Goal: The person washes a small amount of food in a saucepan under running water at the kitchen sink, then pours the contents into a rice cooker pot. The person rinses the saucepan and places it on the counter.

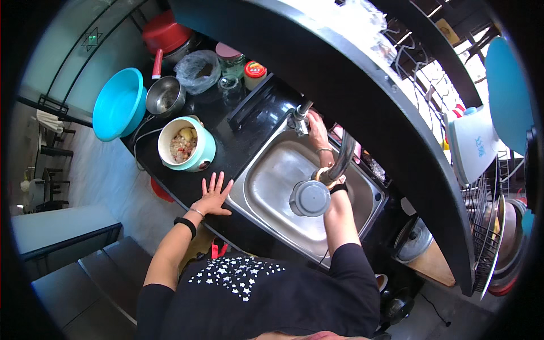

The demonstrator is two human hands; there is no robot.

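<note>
My left hand [213,199] rests palm down with fingers spread on the black countertop [187,182], beside the rim of the stainless-steel sink [272,178]. Near its fingertips stands a mint-green electric cooker pot [205,146] with no lid, holding chopped light and red food and yellowish chunks. My right arm stretches across the sink to its far rim. There my right hand [317,131] is next to a metal tap [300,121]; its fingertips are partly hidden, so its grip is unclear. A grey round fitting [310,198] on a dark curved pipe [345,155] hangs over the sink and covers part of my forearm.
A black shelf [340,72] arches overhead across the sink's far side. Left of it are a blue basin [120,104], a steel pan [165,96], a red pot [165,32], a plastic bag [197,72] and jars [255,74]. A dish rack [478,225] stands right.
</note>
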